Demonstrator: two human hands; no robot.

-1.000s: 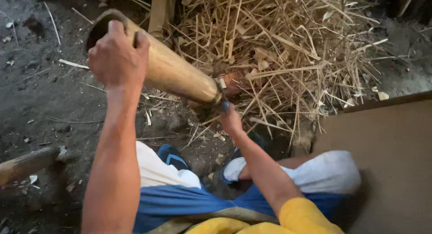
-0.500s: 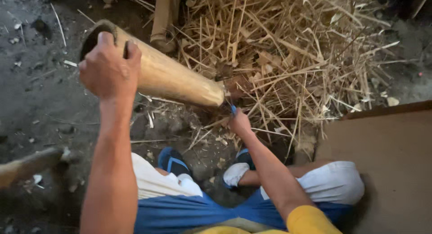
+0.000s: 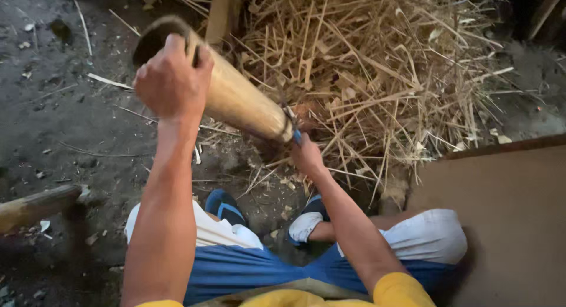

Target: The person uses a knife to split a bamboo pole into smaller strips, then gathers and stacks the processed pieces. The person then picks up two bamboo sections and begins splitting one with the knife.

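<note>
We see the left hand (image 3: pixel 171 77) clenched over the near rim of a hollow bamboo tube (image 3: pixel 236 94) – tilted, its far end beside the straw pile (image 3: pixel 377 77). The right hand (image 3: pixel 306 156), just below that end, grips a blue-handled tool (image 3: pixel 296 136).

Both hands (image 3: pixel 173 80) (image 3: pixel 306 156) clenched, arms outstretched.

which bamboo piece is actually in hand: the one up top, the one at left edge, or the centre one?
The centre bamboo tube: the left hand grips its hollow upper end. The left-edge piece and the upright top piece are untouched.
</note>
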